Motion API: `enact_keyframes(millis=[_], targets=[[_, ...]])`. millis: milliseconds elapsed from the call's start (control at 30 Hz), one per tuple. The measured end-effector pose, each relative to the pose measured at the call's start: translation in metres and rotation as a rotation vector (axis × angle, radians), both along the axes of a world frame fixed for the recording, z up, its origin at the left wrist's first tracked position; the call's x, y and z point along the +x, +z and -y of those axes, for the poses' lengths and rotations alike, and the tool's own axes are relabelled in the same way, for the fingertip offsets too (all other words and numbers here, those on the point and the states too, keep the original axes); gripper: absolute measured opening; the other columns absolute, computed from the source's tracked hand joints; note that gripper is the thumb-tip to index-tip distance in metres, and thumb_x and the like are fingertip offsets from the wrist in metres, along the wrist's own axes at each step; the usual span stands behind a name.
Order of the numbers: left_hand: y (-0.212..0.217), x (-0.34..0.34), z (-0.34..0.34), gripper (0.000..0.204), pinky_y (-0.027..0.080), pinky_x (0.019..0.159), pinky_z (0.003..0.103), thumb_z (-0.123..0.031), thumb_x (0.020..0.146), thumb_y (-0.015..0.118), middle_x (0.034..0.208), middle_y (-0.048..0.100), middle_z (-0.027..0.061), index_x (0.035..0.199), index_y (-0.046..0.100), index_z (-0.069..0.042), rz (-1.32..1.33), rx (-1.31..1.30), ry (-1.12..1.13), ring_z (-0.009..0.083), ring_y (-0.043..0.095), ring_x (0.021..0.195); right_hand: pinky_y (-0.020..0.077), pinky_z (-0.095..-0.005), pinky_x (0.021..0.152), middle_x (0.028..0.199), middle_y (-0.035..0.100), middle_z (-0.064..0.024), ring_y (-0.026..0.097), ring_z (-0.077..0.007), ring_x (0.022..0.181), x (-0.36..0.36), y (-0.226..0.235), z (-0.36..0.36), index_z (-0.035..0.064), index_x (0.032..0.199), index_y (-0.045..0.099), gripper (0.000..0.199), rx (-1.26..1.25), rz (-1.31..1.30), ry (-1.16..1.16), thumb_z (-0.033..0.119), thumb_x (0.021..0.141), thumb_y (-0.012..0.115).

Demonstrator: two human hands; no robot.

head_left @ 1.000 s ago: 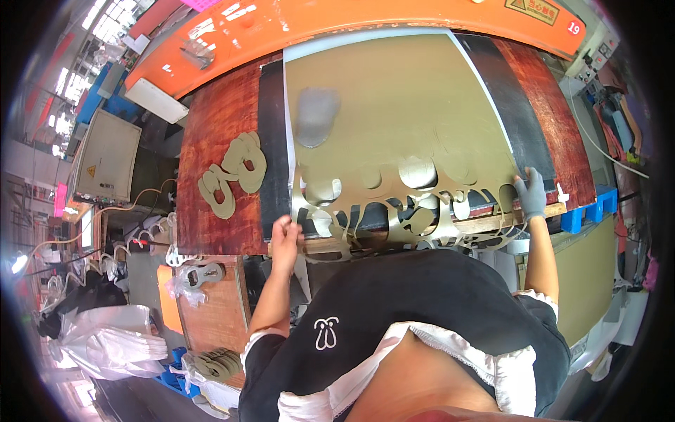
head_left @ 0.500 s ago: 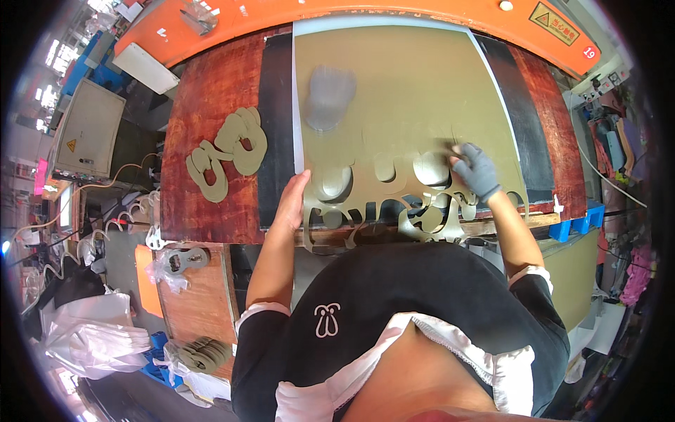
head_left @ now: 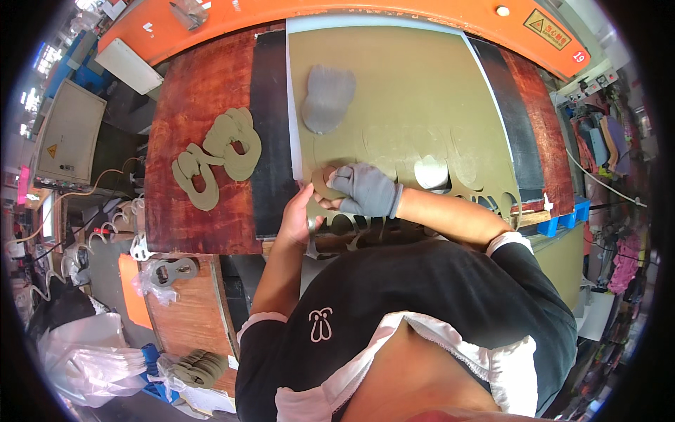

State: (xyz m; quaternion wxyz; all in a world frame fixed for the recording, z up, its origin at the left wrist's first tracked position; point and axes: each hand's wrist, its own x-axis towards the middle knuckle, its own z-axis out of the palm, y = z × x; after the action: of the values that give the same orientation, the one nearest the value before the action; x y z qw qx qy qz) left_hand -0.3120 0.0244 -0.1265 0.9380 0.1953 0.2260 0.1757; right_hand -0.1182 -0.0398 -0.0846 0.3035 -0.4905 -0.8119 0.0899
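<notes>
An olive sheet (head_left: 408, 84) lies over the work board, with rows of curved cuts and holes along its near side. My right hand (head_left: 368, 190), in a grey glove, reaches across to the sheet's near left part. Its fingers are closed on a small olive cut piece (head_left: 322, 181), partly hidden by the glove. Bare and close beside it, my left hand (head_left: 297, 214) is at the sheet's left edge, thumb apart from the fingers. Its fingertips meet the piece's left side. Farther back on the sheet rests a grey sole-shaped plate (head_left: 328, 98).
Overlapping olive cut-outs (head_left: 234, 144) lie on the reddish board (head_left: 190, 91) at left. An orange machine beam (head_left: 394, 14) spans the far side. A lower wooden table (head_left: 186, 309) at left holds a grey shaped piece (head_left: 172, 272) and a bundle of olive pieces (head_left: 200, 368).
My right hand has swept left across the sheet's near side to my left hand and now grips a cut piece. My left hand's thumb has spread. The near-edge scrap strip is now largely covered by my arm.
</notes>
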Motion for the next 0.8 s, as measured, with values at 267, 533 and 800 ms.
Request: enact_keyframes(millis=[267, 533, 800], targets=[[-0.017, 0.001, 0.006, 0.036, 0.048, 0.064, 0.031, -0.024, 0.098, 0.040, 0.086, 0.063, 0.0142, 0.122, 0.048, 0.001, -0.343, 0.444, 0.040, 0.0207, 0.063, 0.070, 0.0458, -0.0298, 0.067, 0.076, 0.059, -0.0024, 0.054, -0.0170, 0.071, 0.069, 0.062, -0.025, 0.0074, 0.089, 0.055, 0.022, -0.404, -1.172, -0.602, 0.024, 0.095, 0.042], [-0.014, 0.012, 0.030, 0.043, 0.045, 0.085, 0.032, -0.005, 0.087, 0.054, 0.111, 0.053, 0.0151, 0.127, 0.040, 0.000, -0.775, 1.336, 0.678, 0.0251, 0.057, 0.094, 0.0489, -0.0297, 0.061, 0.076, 0.060, -0.0065, 0.056, -0.0143, 0.067, 0.163, 0.150, -0.014, 0.0009, 0.092, 0.056, 0.025, 0.203, -1.358, -0.490, 0.024, 0.094, 0.046], [0.025, 0.067, 0.007, 0.038, 0.047, 0.070, 0.030, -0.027, 0.090, 0.055, 0.117, 0.053, 0.0113, 0.119, 0.045, -0.004, -0.568, 0.459, -0.079, 0.0174, 0.059, 0.085, 0.0462, -0.0347, 0.074, 0.086, 0.061, -0.0101, 0.058, -0.0256, 0.080, 0.099, 0.018, 0.032, 0.0059, 0.097, 0.059, 0.019, -0.124, -0.306, -0.166, 0.019, 0.084, 0.060]])
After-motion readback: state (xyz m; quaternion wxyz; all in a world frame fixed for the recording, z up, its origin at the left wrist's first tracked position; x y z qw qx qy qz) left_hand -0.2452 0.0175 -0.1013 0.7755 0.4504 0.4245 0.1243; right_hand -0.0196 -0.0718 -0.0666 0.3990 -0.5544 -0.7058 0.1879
